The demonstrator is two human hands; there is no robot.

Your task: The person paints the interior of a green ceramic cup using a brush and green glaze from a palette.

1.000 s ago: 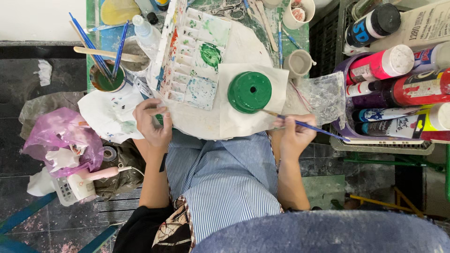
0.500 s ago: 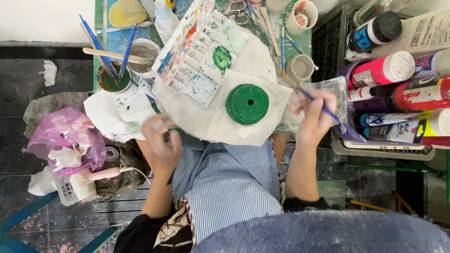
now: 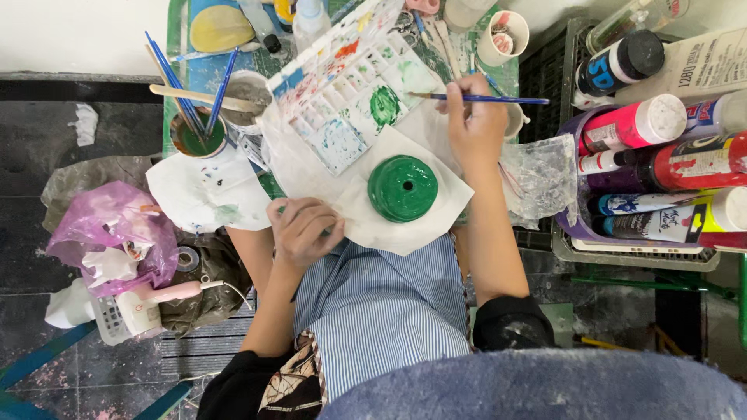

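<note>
Head view, looking straight down onto a cluttered painting table: right hand (image 3: 476, 124) pinched shut around a thin blue-handled brush (image 3: 478, 98), long axis lying nearly level across the frame, bristle tip pointing toward the person's left and resting at a green paint patch (image 3: 384, 105) on a white welled palette (image 3: 354, 93). Just below that tip, toward the body, one round green-painted lid-like piece (image 3: 402, 187) with a small centre hole, flat on a white paper sheet (image 3: 366, 222), between both hands and slightly nearer the right. Left hand (image 3: 303, 231) curled closed at the paper's near edge, something green and small glimpsed between the fingers, too hidden to identify. Farther left, one green-stained jar (image 3: 196, 136) holding several blue brushes, about four, with a pale wooden stick laid across a second cup; one paint-spotted white cloth (image 3: 206, 194); one pink plastic bag (image 3: 109, 237). Farther right, crumpled clear plastic (image 3: 541, 175) and a basket (image 3: 638, 257) of paint bottles lying on their sides, at least seven. Striped blue apron over the lap below
</note>
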